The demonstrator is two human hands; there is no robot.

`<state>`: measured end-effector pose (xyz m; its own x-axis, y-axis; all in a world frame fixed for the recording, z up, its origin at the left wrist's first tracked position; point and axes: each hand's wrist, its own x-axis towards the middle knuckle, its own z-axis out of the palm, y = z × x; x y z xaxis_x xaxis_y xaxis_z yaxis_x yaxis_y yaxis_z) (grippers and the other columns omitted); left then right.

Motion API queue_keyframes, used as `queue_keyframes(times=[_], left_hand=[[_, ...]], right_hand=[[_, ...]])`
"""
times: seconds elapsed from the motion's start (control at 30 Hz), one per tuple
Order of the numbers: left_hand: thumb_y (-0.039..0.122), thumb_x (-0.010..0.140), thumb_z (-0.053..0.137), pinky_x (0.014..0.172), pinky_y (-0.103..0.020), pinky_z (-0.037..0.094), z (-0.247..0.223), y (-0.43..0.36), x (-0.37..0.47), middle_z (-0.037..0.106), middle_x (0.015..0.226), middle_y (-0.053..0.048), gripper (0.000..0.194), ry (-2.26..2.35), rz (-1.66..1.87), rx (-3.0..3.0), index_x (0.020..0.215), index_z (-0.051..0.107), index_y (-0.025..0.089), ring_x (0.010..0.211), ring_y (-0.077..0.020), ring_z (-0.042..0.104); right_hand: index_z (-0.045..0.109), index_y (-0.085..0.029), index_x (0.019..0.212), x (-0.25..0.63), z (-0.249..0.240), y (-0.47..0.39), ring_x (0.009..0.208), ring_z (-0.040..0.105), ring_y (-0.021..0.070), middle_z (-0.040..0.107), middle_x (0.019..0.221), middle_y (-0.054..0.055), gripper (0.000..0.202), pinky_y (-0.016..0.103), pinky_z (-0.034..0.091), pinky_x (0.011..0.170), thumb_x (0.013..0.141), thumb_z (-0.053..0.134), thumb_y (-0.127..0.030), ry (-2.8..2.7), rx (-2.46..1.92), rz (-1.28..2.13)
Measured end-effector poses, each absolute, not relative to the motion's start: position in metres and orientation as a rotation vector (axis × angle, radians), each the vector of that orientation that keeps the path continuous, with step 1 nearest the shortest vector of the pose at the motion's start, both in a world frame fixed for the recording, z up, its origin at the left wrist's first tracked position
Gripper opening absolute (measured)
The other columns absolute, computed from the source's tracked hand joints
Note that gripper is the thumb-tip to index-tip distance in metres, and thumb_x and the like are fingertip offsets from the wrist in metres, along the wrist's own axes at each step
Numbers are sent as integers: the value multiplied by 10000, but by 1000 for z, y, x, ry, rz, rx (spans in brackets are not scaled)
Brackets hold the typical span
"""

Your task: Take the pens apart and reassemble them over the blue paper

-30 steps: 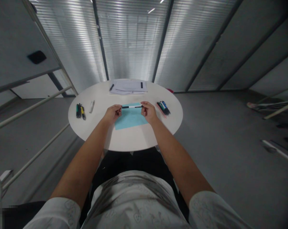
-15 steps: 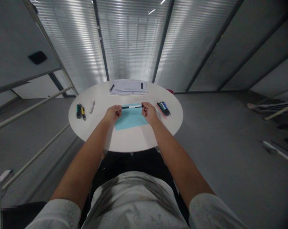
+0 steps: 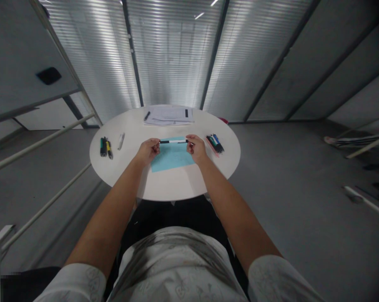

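Observation:
A black-and-white pen (image 3: 173, 141) is stretched level between my two hands, over the far part of a light blue sheet of paper (image 3: 172, 159). My left hand (image 3: 149, 150) pinches its left end between thumb and fingers. At the other end, my right hand (image 3: 195, 148) grips the pen's dark tip part; the fingers hide the very end. The blue sheet lies on the round white table (image 3: 167, 186), its side edges partly behind my hands.
Right of my hands, several pens (image 3: 215, 143) lie on something pink. To the left are green and yellow markers (image 3: 106, 147) and a white marker (image 3: 121, 141). A stack of papers (image 3: 169, 115) sits at the table's far edge. A metal rail (image 3: 41, 144) runs along the left.
Almost nothing differs. Both hands keep hold of the pen in the same place, and the view has shifted very slightly.

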<state>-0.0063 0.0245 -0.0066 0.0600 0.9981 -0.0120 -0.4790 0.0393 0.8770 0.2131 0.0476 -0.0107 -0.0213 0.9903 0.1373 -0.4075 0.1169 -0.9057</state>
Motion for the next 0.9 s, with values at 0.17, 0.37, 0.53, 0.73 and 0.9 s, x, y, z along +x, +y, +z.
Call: queue_keyframes(times=[0.17,0.37,0.53,0.73,0.9], left_hand=[[202,621,724,442,-202,359,-8,26,-6,497,591,32,189,811,1364,853,739,588,145,475,-62,442],[166,632,718,441,-202,367,-2,20,-4,502,610,24,168,812,1361,860,746,599,138,482,-61,454],[127,620,697,441,-202,370,-1,19,-4,492,607,31,165,828,1355,844,760,610,139,474,-57,448],[121,612,702,438,-207,378,-2,20,-5,483,604,32,183,811,1361,840,772,614,138,478,-64,458],[127,610,702,436,-209,379,-3,20,-5,491,614,28,190,808,1364,837,777,614,138,481,-68,464]], right_hand=[[586,-188,816,213,-12,49,342,394,54,454,481,-88,196,178,219,334,624,607,-224,-976,-778,1318],[583,-188,807,212,-8,47,361,416,38,497,573,-76,188,178,241,340,625,613,-219,-957,-810,1313],[580,-189,846,212,-8,48,363,413,29,506,618,-69,210,172,229,343,675,664,-276,-950,-843,1329],[598,-189,862,212,-12,50,380,409,23,514,623,-66,272,168,237,350,684,716,-357,-976,-850,1315],[628,-180,863,213,-12,51,384,401,25,540,616,-53,294,170,225,346,682,717,-394,-1004,-828,1324]])
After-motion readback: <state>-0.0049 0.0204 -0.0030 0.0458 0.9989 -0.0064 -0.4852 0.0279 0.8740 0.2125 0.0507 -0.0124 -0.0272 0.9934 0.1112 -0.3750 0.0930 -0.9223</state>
